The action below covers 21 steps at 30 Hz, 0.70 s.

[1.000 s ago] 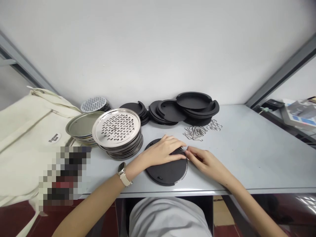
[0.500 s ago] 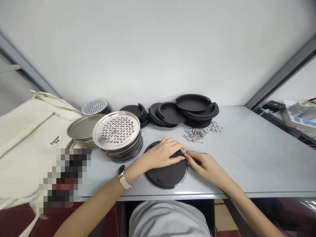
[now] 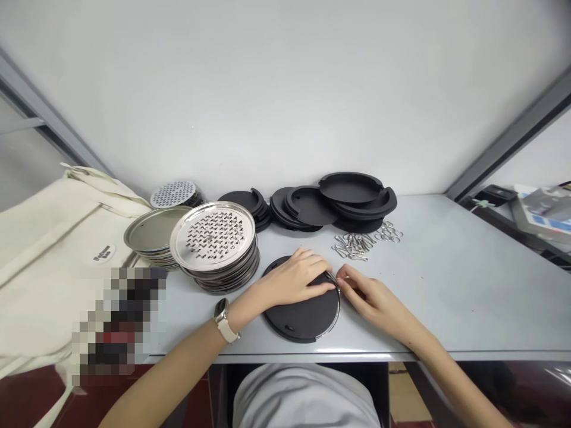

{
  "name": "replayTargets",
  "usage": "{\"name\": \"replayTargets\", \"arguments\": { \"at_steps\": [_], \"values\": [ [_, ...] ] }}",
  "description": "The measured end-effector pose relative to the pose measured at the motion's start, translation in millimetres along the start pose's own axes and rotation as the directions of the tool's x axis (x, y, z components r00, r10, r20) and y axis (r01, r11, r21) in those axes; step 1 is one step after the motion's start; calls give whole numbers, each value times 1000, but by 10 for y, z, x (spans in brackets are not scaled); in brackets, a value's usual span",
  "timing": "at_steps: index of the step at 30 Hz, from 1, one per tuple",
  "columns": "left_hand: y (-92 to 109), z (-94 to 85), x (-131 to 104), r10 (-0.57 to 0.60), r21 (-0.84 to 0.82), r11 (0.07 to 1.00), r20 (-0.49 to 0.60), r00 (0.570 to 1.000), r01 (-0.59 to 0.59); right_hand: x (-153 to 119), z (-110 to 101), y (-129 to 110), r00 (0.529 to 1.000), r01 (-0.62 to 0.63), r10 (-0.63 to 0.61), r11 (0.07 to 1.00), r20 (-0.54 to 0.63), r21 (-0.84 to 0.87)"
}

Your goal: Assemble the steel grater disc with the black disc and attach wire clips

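Observation:
A black round disc [image 3: 307, 315] with a shiny metal rim along its right side lies flat near the table's front edge. My left hand [image 3: 301, 276] lies across it, thumb and fingers closed around a small wire metal hook [image 3: 330, 276] at the disc's right edge. From the right, my right hand [image 3: 366, 291] pinches at that same edge, its fingertips close to the hook; what they hold is mostly hidden. Beyond the hands lie a pile of wire hooks [image 3: 354, 245] and several metal rings [image 3: 389, 232].
On the left stand a stack of round metal grater plates [image 3: 214, 238], a stack of plain metal discs [image 3: 156, 229] and smaller perforated discs [image 3: 173, 194]. Black round holders [image 3: 350, 187] are piled at the back. A cream bag [image 3: 53, 255] covers the far left.
My right fingertips have shifted slightly at the disc's edge, and the metal piece there sits closer against the rim. My left hand keeps its place; the whole view has moved a little.

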State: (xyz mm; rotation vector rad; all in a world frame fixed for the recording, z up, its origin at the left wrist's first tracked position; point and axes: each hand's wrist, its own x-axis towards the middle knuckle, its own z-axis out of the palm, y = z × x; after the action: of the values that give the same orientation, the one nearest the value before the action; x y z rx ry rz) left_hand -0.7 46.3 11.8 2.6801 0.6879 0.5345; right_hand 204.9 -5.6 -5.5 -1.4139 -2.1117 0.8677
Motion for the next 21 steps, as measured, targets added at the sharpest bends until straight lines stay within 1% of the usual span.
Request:
{"name": "replayTargets", "arguments": {
  "at_steps": [15,21],
  "values": [
    [2,-12,-8,33,-13,999,9,999,-33,-17,14,28,1000,4,-4,1000,28,-1],
    [-1,-2,-8,45,-33,998,-6,999,-45,-12,15,23,1000,14,-13,1000,25,-6]
  ]
}}
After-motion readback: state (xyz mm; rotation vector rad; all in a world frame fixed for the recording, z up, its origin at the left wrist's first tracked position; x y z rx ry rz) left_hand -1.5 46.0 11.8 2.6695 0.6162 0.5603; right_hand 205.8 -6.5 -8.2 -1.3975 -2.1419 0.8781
